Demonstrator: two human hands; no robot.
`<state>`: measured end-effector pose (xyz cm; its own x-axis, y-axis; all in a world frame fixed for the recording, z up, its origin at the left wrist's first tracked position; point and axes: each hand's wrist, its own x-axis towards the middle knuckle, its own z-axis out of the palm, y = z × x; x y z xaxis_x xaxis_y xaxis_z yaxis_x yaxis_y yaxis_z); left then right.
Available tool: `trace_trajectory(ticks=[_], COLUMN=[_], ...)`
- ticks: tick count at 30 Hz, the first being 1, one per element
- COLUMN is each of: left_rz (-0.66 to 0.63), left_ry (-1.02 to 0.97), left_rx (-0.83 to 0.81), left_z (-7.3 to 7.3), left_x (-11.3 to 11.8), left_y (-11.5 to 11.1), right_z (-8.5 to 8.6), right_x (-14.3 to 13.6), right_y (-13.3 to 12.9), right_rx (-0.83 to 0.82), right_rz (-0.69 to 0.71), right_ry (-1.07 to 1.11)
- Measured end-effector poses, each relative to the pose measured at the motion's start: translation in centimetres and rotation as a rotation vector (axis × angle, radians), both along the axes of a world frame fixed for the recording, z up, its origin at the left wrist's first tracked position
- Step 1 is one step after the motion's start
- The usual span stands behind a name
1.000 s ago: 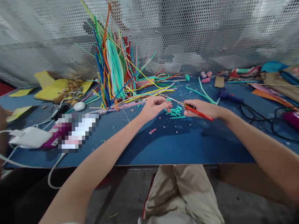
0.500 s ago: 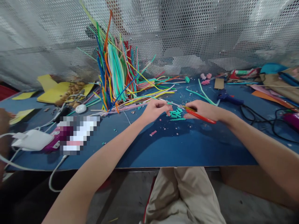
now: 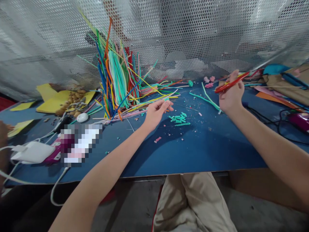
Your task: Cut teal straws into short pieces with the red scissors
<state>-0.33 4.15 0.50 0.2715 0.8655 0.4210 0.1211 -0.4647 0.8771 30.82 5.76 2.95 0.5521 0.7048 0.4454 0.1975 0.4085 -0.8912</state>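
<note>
My left hand [image 3: 156, 113] is closed in a pinch just left of the cut pieces, with a small teal bit of pipe cleaner [image 3: 166, 99] showing at the fingertips. My right hand [image 3: 232, 95] is raised at the right, wrapped round red-handled scissors [image 3: 232, 83]; a blurred grey streak runs from them toward the upper right. Between the hands lies a small pile of short teal pipe cleaner pieces [image 3: 179, 118] on the blue tabletop [image 3: 193, 151]. Two longer teal pipe cleaners [image 3: 209, 99] lie near my right wrist.
A tall bundle of coloured pipe cleaners [image 3: 118, 77] stands back left against a perforated metal screen [image 3: 193, 35]. Left are a phone [image 3: 83, 141], a white charger [image 3: 33, 152] and cables. Pink fluffy pieces [image 3: 209, 85] lie behind; a purple object [image 3: 300, 120] and black cable are right.
My right hand has lifted away from the teal pile, up and to the right, turning the scissors. My left hand has shifted slightly up and left, still pinching.
</note>
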Motion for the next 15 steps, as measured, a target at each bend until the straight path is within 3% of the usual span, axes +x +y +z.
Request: trace_trajectory(ticks=[4,9,12,15], left_rz=[0.201,0.279,0.289,0.279], left_ry=[-0.154,-0.185,-0.136,0.065], left_rx=[-0.016,-0.05,-0.032,0.088], left_z=[-0.3,-0.6,-0.6,-0.2], left_x=[-0.5,-1.8,-2.1,-2.1], left_y=[1.5,3.2,3.1,2.2], right_z=[-0.8,-2.4,-3.3,-3.6], right_x=[2.7,3.0,2.5,2.0], right_y=[1.4,2.8,3.1,2.4], right_rx=[-0.073,-0.257,-0.316,-0.331], right_rz=[0.121,0.125,0.139,0.199], right_ry=[0.033,-0.134,-0.262,-0.488])
